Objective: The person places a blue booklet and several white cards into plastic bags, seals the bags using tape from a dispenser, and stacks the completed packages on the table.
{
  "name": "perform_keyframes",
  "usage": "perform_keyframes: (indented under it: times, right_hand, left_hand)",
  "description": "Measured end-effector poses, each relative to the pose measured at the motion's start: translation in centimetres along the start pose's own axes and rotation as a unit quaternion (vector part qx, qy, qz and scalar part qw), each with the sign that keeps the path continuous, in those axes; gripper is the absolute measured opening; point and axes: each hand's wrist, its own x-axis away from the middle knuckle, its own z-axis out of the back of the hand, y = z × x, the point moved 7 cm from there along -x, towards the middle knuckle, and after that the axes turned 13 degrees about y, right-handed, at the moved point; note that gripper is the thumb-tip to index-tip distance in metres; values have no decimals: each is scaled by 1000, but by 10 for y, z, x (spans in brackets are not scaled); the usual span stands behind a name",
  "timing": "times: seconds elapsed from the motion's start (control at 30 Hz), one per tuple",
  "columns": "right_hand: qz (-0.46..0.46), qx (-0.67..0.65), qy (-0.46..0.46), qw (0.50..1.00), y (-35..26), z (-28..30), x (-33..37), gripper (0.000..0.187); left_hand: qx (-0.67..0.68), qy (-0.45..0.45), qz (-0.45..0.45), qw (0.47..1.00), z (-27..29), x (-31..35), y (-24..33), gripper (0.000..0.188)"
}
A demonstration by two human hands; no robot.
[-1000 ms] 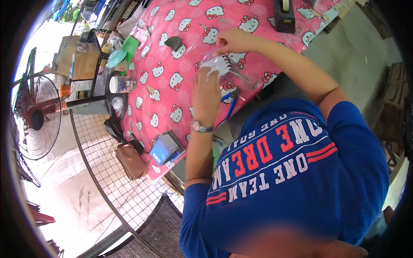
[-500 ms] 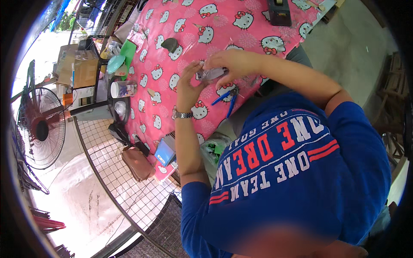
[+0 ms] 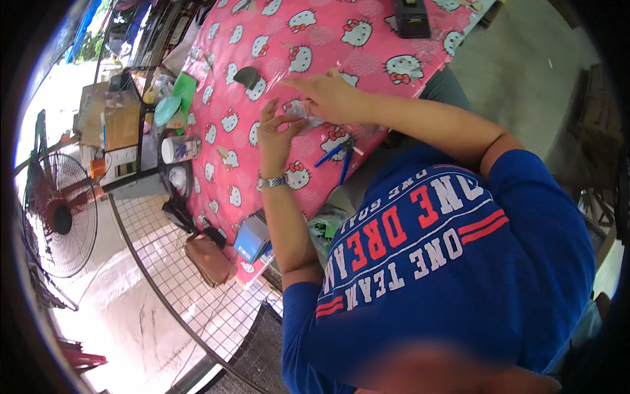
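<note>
On pink cloth-covered table (image 3: 367,72), left hand (image 3: 275,134) and right hand (image 3: 328,95) pinch a small clear plastic piece (image 3: 303,113), fingers closed lightly on its edges; looks light, thin, flimsy, slippery. Blue-handled pliers (image 3: 336,157) nearby.

Open pink tablecloth (image 3: 367,62) is left between the hands and the black box (image 3: 412,18) at the far edge. Passage toward the near edge is narrowed by the blue-handled pliers (image 3: 338,157) just beside the right hand (image 3: 331,97). Beyond the left hand (image 3: 275,134), a dark curved object (image 3: 247,77) is found, well apart.
</note>
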Motion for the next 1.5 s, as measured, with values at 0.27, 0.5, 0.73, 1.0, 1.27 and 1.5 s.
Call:
perform_keyframes:
  times: [0.27,0.5,0.73,1.0,1.27,1.5]
  right_hand:
    - [-311,194,314,876,208,190,26,35]
    - [-498,-147,295,802,241,157,52,20]
    - [-398,-403,424,707,201,126,92,11]
    - [-478,-552,-65,680,132,17,26,6]
    - [90,-43,-462,881,0,-54,-66,48]
    - [-138,-57,-542,827,94,-106,-22,48]
  left_hand:
    - [-131,-97,57,985,-11,-15,28,20]
    - [-213,-114,83,967,-10,-18,22,30]
    - [-71,-99,61,991,-7,-11,12,39]
    - [237,-112,190,946,-23,1,-13,46]
    - [257,-118,232,931,-25,5,-15,37]
    - [304,-95,200,926,-28,7,-2,42]
